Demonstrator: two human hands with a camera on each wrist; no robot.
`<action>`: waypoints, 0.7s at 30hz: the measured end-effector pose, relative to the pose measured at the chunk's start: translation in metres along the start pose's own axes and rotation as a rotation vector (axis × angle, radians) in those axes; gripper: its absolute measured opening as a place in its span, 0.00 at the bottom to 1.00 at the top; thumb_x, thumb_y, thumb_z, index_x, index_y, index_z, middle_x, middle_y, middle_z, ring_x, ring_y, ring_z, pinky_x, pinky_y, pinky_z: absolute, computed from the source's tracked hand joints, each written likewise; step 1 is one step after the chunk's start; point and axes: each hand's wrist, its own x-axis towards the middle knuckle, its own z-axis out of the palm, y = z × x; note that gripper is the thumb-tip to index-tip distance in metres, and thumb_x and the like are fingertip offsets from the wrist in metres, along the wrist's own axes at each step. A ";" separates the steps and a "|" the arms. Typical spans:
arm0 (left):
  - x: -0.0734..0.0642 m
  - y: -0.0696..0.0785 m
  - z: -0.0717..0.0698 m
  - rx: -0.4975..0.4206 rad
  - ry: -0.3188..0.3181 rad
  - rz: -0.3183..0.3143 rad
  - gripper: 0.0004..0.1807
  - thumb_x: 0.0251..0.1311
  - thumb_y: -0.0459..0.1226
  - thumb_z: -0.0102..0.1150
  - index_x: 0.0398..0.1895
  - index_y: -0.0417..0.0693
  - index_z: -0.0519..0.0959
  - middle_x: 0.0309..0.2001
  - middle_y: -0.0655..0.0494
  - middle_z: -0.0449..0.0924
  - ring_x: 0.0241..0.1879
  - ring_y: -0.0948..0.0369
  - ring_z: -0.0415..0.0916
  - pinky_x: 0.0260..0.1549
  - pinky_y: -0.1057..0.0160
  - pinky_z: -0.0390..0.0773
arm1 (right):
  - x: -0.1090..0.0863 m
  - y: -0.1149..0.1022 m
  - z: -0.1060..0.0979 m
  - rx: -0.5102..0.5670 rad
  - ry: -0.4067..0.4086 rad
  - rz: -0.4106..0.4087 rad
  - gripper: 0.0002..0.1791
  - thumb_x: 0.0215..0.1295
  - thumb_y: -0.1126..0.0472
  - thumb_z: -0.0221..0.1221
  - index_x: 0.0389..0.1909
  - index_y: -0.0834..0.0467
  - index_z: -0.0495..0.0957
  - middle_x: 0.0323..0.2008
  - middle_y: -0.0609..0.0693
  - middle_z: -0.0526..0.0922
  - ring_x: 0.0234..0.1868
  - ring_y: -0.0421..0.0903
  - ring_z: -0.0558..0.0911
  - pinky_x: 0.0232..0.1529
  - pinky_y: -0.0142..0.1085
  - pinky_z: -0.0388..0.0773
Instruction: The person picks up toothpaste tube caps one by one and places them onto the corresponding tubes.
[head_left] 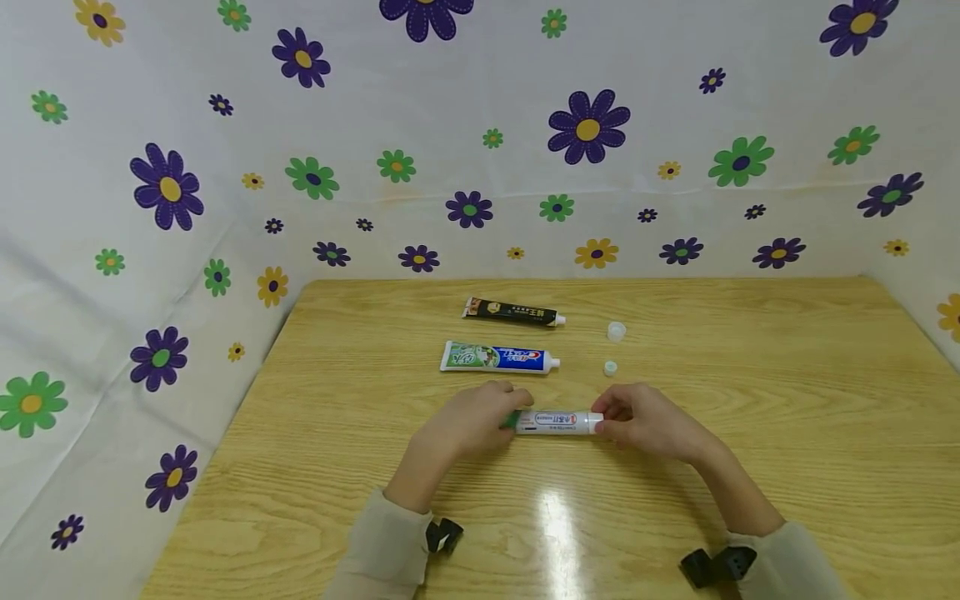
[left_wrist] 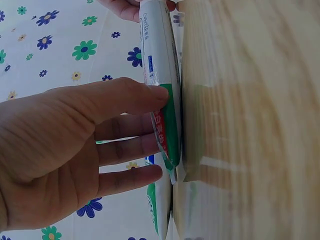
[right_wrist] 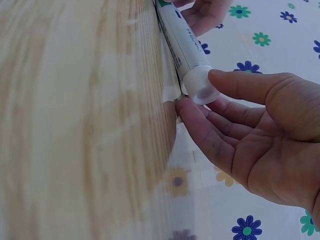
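Note:
A white toothpaste tube (head_left: 553, 422) with a green tail lies flat on the table, between both hands. My left hand (head_left: 476, 421) grips its tail end, thumb in front and fingers behind, as the left wrist view shows. At the other end, the thumb and fingers of my right hand (head_left: 652, 423) pinch the white cap (right_wrist: 199, 85), which sits on the tube. Farther back lies a blue and green toothpaste tube (head_left: 498, 357), its nozzle bare. Behind that one is a black toothpaste tube (head_left: 513, 312), also with an uncovered nozzle.
Two loose caps rest right of the back tubes: a larger clear-white cap (head_left: 616, 332) and a smaller pale cap (head_left: 611, 367). The wooden table (head_left: 787, 375) meets a flower-printed cloth (head_left: 510, 100) at the back and sides.

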 end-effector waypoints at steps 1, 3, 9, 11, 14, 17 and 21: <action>0.000 -0.001 0.000 -0.002 -0.003 -0.002 0.23 0.63 0.36 0.65 0.61 0.52 0.75 0.52 0.54 0.79 0.48 0.59 0.77 0.47 0.60 0.79 | 0.000 0.000 0.000 -0.001 -0.001 -0.004 0.11 0.67 0.66 0.61 0.47 0.67 0.77 0.38 0.55 0.81 0.35 0.47 0.78 0.32 0.35 0.80; 0.000 -0.001 0.000 -0.005 -0.007 -0.005 0.22 0.63 0.35 0.65 0.61 0.52 0.76 0.51 0.54 0.79 0.47 0.60 0.77 0.47 0.60 0.79 | 0.000 0.000 -0.001 -0.008 -0.003 -0.013 0.11 0.67 0.65 0.61 0.47 0.67 0.77 0.38 0.55 0.81 0.35 0.47 0.78 0.32 0.35 0.80; 0.002 -0.002 -0.001 0.016 -0.013 -0.004 0.21 0.64 0.36 0.65 0.60 0.52 0.77 0.51 0.55 0.80 0.48 0.60 0.77 0.48 0.61 0.78 | 0.001 -0.001 -0.002 -0.040 -0.010 -0.043 0.11 0.67 0.65 0.62 0.46 0.67 0.77 0.38 0.54 0.82 0.34 0.47 0.78 0.31 0.35 0.80; 0.003 -0.002 -0.002 0.027 -0.009 -0.001 0.20 0.64 0.36 0.64 0.60 0.52 0.77 0.51 0.55 0.80 0.47 0.60 0.78 0.48 0.61 0.79 | 0.001 -0.001 -0.003 -0.059 -0.008 -0.048 0.10 0.67 0.65 0.62 0.46 0.66 0.77 0.38 0.53 0.82 0.34 0.46 0.78 0.31 0.34 0.80; 0.003 -0.001 -0.003 0.038 -0.008 0.004 0.20 0.63 0.36 0.65 0.59 0.52 0.77 0.49 0.55 0.80 0.46 0.60 0.78 0.47 0.62 0.79 | 0.003 0.000 -0.003 -0.102 0.008 -0.044 0.09 0.66 0.65 0.62 0.45 0.64 0.78 0.37 0.52 0.82 0.35 0.46 0.77 0.32 0.33 0.78; 0.003 -0.001 -0.002 0.035 -0.015 0.000 0.21 0.63 0.36 0.65 0.59 0.53 0.77 0.49 0.56 0.80 0.45 0.61 0.77 0.46 0.63 0.79 | 0.003 0.001 -0.002 -0.134 0.018 -0.038 0.09 0.66 0.65 0.63 0.44 0.62 0.79 0.37 0.50 0.81 0.35 0.45 0.77 0.33 0.32 0.77; 0.002 -0.001 0.000 0.043 -0.017 -0.004 0.21 0.63 0.36 0.65 0.60 0.53 0.77 0.49 0.56 0.79 0.46 0.61 0.77 0.46 0.63 0.79 | 0.002 0.001 0.000 -0.151 0.013 -0.042 0.09 0.65 0.65 0.63 0.44 0.63 0.79 0.36 0.50 0.81 0.35 0.45 0.77 0.33 0.32 0.76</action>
